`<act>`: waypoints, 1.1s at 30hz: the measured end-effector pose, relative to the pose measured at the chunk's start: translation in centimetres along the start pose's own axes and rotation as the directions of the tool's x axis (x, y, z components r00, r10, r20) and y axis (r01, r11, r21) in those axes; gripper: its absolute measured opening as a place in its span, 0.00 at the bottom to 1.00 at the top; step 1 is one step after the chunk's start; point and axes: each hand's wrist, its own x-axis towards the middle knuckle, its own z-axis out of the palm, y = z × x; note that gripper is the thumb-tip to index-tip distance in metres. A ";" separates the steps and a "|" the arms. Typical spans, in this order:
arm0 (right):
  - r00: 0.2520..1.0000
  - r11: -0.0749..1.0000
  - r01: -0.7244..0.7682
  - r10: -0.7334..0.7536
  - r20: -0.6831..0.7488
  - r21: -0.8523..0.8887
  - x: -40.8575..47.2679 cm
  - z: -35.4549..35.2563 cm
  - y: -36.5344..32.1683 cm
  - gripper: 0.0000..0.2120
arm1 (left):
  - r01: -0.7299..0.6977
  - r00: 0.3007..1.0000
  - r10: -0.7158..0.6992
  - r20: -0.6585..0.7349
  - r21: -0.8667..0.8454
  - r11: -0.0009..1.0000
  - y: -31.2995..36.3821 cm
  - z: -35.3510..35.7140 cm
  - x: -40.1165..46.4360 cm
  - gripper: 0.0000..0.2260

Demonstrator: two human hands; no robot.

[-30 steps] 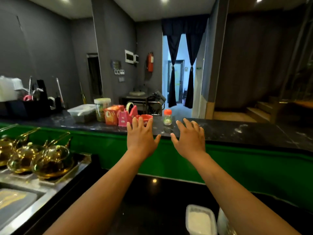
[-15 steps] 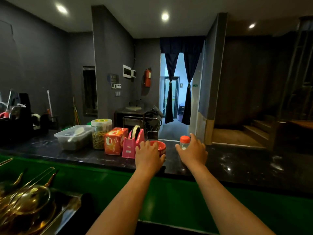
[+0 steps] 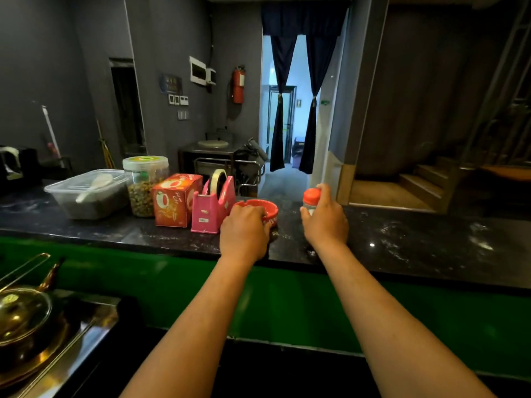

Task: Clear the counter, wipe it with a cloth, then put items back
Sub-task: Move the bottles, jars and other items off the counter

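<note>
A dark marbled counter [image 3: 402,242] runs across the view above a green front panel. My left hand [image 3: 244,231] grips the near rim of a red ashtray [image 3: 265,208] that rests on the counter. My right hand [image 3: 324,219] is closed around a small clear bottle with an orange cap [image 3: 311,196], which stands upright. To the left of the ashtray stand a pink tape dispenser [image 3: 214,205], an orange box [image 3: 173,199], a jar of nuts [image 3: 143,185] and a clear plastic tub [image 3: 89,193] with a white spoon inside.
Brass teapots [image 3: 26,314] sit on a steel tray at the lower left, below the counter. A black rack [image 3: 17,165] stands at the counter's far left. The counter's right stretch shows white dusty smears [image 3: 482,242]. Beyond the counter are a doorway with dark curtains and wooden steps.
Both hands reached forward from above the counter's near edge. The left one closed on the ashtray and the right one closed on the bottle. The camera moved closer.
</note>
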 end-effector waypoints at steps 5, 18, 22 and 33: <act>0.997 0.992 0.031 -0.023 -0.068 0.125 -1.2 -1.3 -0.6 0.24 | -0.012 1.000 0.012 0.016 -0.027 1.000 0.3 -1.1 -0.5 0.11; 0.962 0.893 0.140 -0.021 -0.272 0.427 -18.8 -13.1 2.5 0.23 | -0.177 0.977 0.164 -0.137 -0.094 0.980 2.9 -6.3 -18.4 0.07; 0.989 0.919 0.027 0.033 -0.145 0.392 -24.5 -14.2 5.9 0.23 | -0.157 0.987 0.152 -0.052 -0.118 0.981 3.2 -5.3 -25.4 0.09; 0.841 0.982 -0.184 0.131 0.525 0.049 -34.0 -12.8 13.0 0.21 | -0.077 0.964 0.105 0.245 -0.123 0.989 4.3 1.2 -37.2 0.09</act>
